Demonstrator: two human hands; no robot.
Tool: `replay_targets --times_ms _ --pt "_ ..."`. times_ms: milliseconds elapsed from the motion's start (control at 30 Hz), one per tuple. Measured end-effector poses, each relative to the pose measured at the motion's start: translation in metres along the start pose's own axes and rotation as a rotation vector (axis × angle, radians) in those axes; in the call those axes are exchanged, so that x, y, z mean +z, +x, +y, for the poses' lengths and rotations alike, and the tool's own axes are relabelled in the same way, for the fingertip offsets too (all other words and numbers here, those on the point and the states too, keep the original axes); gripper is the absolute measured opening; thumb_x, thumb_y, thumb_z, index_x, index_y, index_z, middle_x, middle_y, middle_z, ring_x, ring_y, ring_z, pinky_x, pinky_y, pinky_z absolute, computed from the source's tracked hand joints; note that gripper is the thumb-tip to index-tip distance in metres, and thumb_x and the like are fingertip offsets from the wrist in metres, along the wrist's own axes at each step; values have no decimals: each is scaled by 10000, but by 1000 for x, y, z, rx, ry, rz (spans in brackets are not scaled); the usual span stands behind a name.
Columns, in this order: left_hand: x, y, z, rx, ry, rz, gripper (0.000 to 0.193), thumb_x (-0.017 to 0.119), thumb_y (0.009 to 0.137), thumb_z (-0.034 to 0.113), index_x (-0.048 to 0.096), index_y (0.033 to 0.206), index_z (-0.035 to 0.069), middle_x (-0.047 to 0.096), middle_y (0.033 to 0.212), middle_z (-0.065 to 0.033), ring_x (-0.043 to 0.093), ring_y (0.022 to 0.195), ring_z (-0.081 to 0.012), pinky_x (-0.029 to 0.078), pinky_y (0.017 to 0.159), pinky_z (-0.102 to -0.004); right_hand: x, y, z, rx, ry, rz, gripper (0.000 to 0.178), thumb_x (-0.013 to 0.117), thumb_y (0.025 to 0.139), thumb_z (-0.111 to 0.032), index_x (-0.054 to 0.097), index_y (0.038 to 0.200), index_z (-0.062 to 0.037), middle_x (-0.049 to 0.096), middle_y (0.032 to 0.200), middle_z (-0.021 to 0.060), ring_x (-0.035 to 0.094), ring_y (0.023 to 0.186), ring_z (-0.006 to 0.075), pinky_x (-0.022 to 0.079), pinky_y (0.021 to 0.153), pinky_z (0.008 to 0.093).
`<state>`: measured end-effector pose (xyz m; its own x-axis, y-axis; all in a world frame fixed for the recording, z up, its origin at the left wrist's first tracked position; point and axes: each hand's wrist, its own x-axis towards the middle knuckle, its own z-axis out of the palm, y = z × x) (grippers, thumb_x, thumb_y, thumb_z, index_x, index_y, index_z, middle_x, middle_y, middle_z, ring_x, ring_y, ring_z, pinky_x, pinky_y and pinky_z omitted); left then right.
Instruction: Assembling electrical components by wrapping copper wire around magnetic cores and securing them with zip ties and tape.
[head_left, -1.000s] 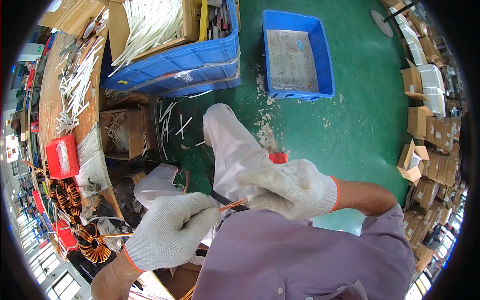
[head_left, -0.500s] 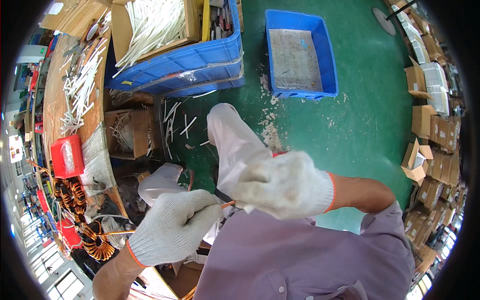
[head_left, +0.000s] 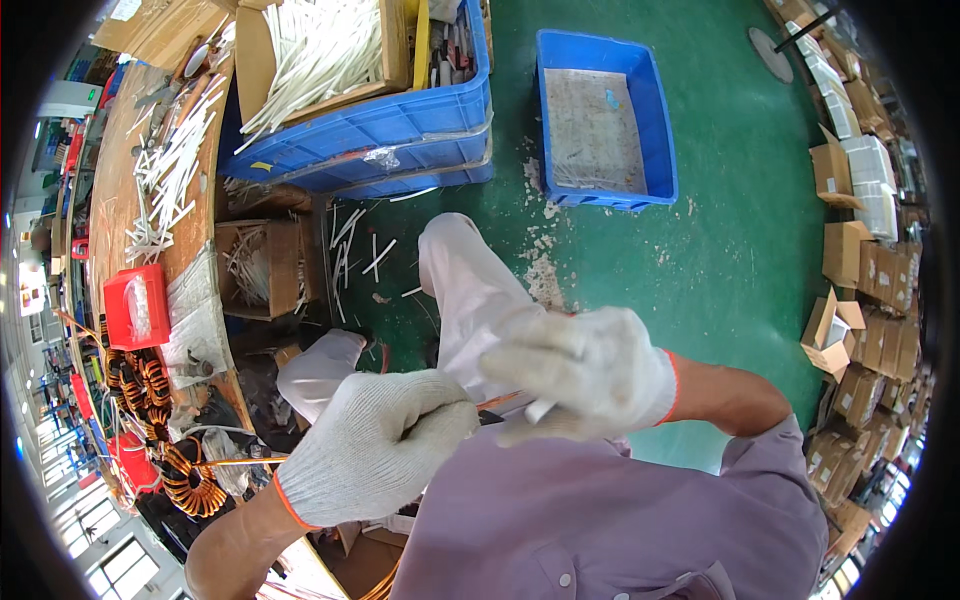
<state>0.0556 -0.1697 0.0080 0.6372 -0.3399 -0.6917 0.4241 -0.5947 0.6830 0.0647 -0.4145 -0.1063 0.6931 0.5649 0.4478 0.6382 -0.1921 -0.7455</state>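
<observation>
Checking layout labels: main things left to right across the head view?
Lowest orange-wound ring coil → gloved left hand → gloved right hand → open-flapped cardboard box on the right side.

My left glove [head_left: 375,450] and right glove [head_left: 600,375] were off-white, edged in orange; the wire [head_left: 502,401] between them was copper-coloured, my shirt [head_left: 640,510] dusty mauve. On the left were an orange coil [head_left: 204,496] striped black, a red box [head_left: 117,305] and brown table [head_left: 110,195]; far off, a blue tub [head_left: 658,135] on green floor [head_left: 730,270].
</observation>
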Motion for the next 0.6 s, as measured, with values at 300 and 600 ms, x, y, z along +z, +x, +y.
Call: replay_targets --times_ms 300,600 --pt "-2 -4 6 -7 5 8 180 689 1004 106 768 1022 -56 680 779 -47 579 721 -79 470 633 -290 -3 -16 12 -178 2 -82 238 836 861 -138 726 1062 -71 699 1032 69 704 769 244 551 581 348" --pt "-3 -7 0 80 19 68 186 706 1001 91 749 1070 -77 726 813 -129 643 691 -117 510 628 -300 -27 -9 -1 96 0 -165 359 823 856 -80 674 1182 -53 703 1001 82 719 790 293 570 611 408"
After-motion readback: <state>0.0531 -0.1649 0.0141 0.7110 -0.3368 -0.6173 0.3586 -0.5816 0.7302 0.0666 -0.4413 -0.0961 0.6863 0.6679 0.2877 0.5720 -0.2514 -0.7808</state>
